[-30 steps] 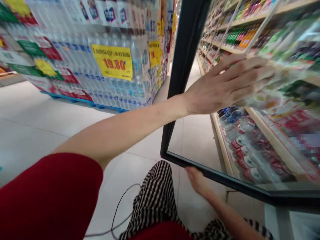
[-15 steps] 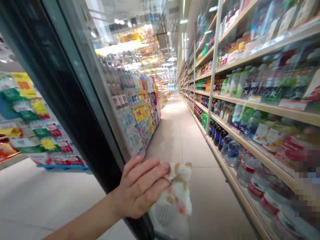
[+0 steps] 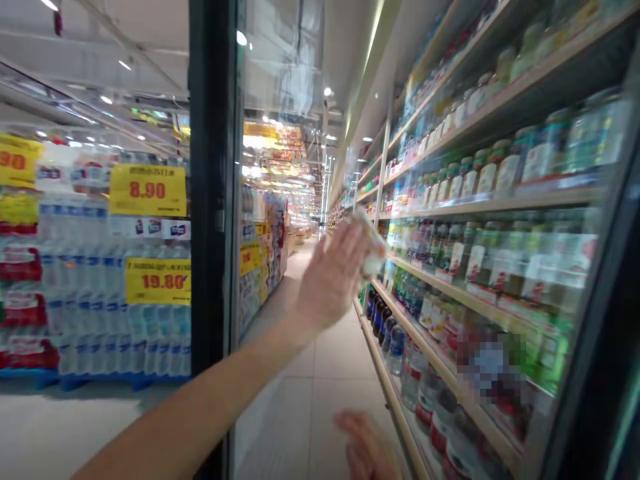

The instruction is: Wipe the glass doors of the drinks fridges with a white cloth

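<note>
Presently, our wiping cloth (image 3: 374, 250) lay under and just past the fingertips of our left hand (image 3: 333, 277), its pale edge showing on their right side. We had that hand laid flat over it, fingers together and pointing up and to the right, so we were grasping it by spread pressure rather than by a fist. Blur kept us from telling whether the cloth touched the glass pane (image 3: 280, 73) at that instant.

Below it, at the bottom edge, our right hand (image 3: 367, 443) hung with its fingers loosely parted; we could see nothing held in it, though it was smeared and partly cut off.

As we judged it, we were at the stroke itself, rubbing the pane, and the next move called for even pressure from the left palm, kept short of the dark frame (image 3: 213, 200) left of that hand.

Right of both hands, beyond the pane, rose shelves (image 3: 550, 199) of bottled drinks (image 3: 487, 180). Farther left, past the frame, stood stacked water packs (image 3: 90, 267) with yellow price signs (image 3: 147, 190). Pale floor (image 3: 295, 400) spread beneath the left forearm.
</note>
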Motion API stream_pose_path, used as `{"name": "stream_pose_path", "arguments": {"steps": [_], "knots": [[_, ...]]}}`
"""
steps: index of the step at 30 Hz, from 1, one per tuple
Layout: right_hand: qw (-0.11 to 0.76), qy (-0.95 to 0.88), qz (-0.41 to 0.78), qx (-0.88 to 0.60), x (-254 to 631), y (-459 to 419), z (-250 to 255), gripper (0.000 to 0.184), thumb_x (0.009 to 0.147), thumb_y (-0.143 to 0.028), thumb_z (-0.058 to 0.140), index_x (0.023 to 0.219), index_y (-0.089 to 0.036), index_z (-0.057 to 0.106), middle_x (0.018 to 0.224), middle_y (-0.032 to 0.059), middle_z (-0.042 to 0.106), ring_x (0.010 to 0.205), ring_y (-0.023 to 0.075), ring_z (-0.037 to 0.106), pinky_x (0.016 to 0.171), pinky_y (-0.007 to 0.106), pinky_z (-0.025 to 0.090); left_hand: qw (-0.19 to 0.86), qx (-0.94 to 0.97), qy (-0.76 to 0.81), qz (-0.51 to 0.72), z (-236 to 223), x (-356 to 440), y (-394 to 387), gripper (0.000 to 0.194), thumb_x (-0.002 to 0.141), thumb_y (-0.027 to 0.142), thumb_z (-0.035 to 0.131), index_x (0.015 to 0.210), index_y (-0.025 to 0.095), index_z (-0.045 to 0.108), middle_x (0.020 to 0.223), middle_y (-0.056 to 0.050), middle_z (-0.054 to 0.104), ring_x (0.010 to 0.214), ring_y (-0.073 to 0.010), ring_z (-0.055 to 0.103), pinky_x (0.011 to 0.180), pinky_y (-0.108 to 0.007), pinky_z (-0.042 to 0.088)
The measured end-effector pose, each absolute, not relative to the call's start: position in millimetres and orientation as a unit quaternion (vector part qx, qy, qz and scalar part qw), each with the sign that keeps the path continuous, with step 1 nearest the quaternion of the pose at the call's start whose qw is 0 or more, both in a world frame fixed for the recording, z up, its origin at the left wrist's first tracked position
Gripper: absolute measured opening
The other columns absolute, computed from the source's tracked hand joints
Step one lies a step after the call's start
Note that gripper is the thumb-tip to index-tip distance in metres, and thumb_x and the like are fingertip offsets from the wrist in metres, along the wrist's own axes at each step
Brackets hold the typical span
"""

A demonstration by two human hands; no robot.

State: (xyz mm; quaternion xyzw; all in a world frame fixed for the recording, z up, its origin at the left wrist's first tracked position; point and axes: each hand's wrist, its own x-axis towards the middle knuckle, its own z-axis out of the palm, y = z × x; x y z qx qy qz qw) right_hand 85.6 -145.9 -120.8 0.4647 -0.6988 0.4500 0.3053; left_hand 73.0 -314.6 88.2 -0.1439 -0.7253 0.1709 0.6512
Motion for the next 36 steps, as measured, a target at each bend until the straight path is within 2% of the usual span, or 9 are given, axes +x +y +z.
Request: {"name": "stream_pose_path", "arguments": {"steps": [5, 10, 15, 19, 24, 26, 29, 31, 36], "knots": [[0.561, -0.613, 0.393, 0.394, 64.5, -179.3, -3.0, 0.054, 0.088, -0.017, 0.035, 0.14, -0.027, 0.026, 0.141, 0.0082, 0.037, 0.133, 0.0252, 0.031, 0.106, 0.053, 0.03, 0.598, -0.205, -0.749, 0.2, 48.7, 74.4, -291.3, 0.048, 0.089, 0.024, 0.033, 0.135, 0.013, 0.032, 0.143, -0.008, 0.035, 0.137, -0.019, 0.018, 0.114, -0.041, 0.013], [0.596, -0.668, 0.255, 0.365, 49.1, -207.9, 49.0, 0.053, 0.087, -0.026, 0.04, 0.139, -0.021, 0.03, 0.146, 0.0085, 0.03, 0.139, 0.0269, 0.013, 0.111, 0.054, 0.015, 0.63, -0.122, -0.762, 0.087, 56.8, 100.0, -345.6, 0.06, 0.087, 0.035, 0.038, 0.14, 0.012, 0.022, 0.147, -0.011, 0.023, 0.137, -0.023, 0.017, 0.114, -0.042, 0.013], [0.648, -0.698, 0.211, 0.22, 7.6, -95.7, 64.6, 0.049, 0.088, -0.026, 0.039, 0.137, -0.027, 0.034, 0.148, 0.0056, 0.026, 0.139, 0.0299, 0.011, 0.107, 0.06, 0.016, 0.656, -0.059, -0.751, 0.044, 44.7, 113.6, -371.9, 0.064, 0.085, 0.037, 0.043, 0.141, 0.018, 0.019, 0.148, -0.008, 0.02, 0.136, -0.0275, 0.019, 0.113, -0.048, 0.011], [0.684, -0.659, 0.305, 0.069, 7.9, -75.0, 57.7, 0.051, 0.089, -0.023, 0.031, 0.139, -0.018, 0.03, 0.149, 0.0126, 0.02, 0.139, 0.0317, 0.009, 0.105, 0.063, 0.018, 0.659, -0.053, -0.75, 0.033, 40.5, 113.4, -362.0, 0.064, 0.085, 0.037, 0.042, 0.141, 0.015, 0.02, 0.148, -0.01, 0.021, 0.136, -0.0297, 0.019, 0.113, -0.05, 0.01], [0.575, -0.689, 0.092, 0.43, 33.9, -135.5, 7.9, 0.056, 0.083, -0.02, 0.046, 0.136, -0.032, 0.034, 0.144, 0.0007, 0.034, 0.138, 0.0238, 0.016, 0.11, 0.049, 0.021, 0.667, -0.052, -0.743, 0.026, 27.6, 111.8, -359.6, 0.064, 0.085, 0.034, 0.044, 0.141, 0.015, 0.02, 0.147, -0.013, 0.023, 0.136, -0.0298, 0.019, 0.11, -0.053, 0.015], [0.605, -0.705, 0.126, 0.347, 25.6, -111.1, 2.0, 0.056, 0.084, -0.021, 0.044, 0.138, -0.029, 0.031, 0.143, 0.0058, 0.036, 0.138, 0.0275, 0.017, 0.108, 0.056, 0.021, 0.665, -0.057, -0.743, 0.048, 14.1, 112.5, -363.3, 0.062, 0.085, 0.03, 0.045, 0.141, 0.016, 0.021, 0.145, -0.015, 0.027, 0.136, -0.0283, 0.021, 0.109, -0.053, 0.018], [0.68, -0.674, 0.282, 0.063, 4.8, -60.2, 9.5, 0.054, 0.088, -0.025, 0.033, 0.141, -0.022, 0.025, 0.147, 0.0149, 0.024, 0.137, 0.0331, 0.015, 0.1, 0.066, 0.023, 0.662, -0.057, -0.744, 0.065, -4.6, 113.8, -363.2, 0.064, 0.085, 0.025, 0.045, 0.142, 0.016, 0.016, 0.143, -0.017, 0.03, 0.136, -0.0278, 0.021, 0.108, -0.053, 0.02], [0.703, -0.635, 0.32, 0.008, 3.3, -61.5, 8.6, 0.053, 0.089, -0.026, 0.03, 0.142, -0.019, 0.023, 0.147, 0.0173, 0.021, 0.138, 0.0332, 0.013, 0.1, 0.066, 0.023, 0.667, -0.044, -0.741, 0.058, -10.4, 114.1, -358.2, 0.067, 0.085, 0.025, 0.045, 0.143, 0.016, 0.013, 0.144, -0.018, 0.028, 0.136, -0.0285, 0.019, 0.108, -0.055, 0.019], [0.646, -0.679, 0.125, 0.326, 34.9, -143.1, -24.0, 0.052, 0.086, -0.022, 0.041, 0.138, -0.025, 0.033, 0.142, 0.0077, 0.038, 0.139, 0.0245, 0.013, 0.108, 0.05, 0.025, 0.664, -0.029, -0.747, 0.03, -9.5, 115.6, -352.3, 0.064, 0.086, 0.025, 0.044, 0.142, 0.016, 0.015, 0.144, -0.018, 0.028, 0.136, -0.0284, 0.02, 0.107, -0.055, 0.02]]}}
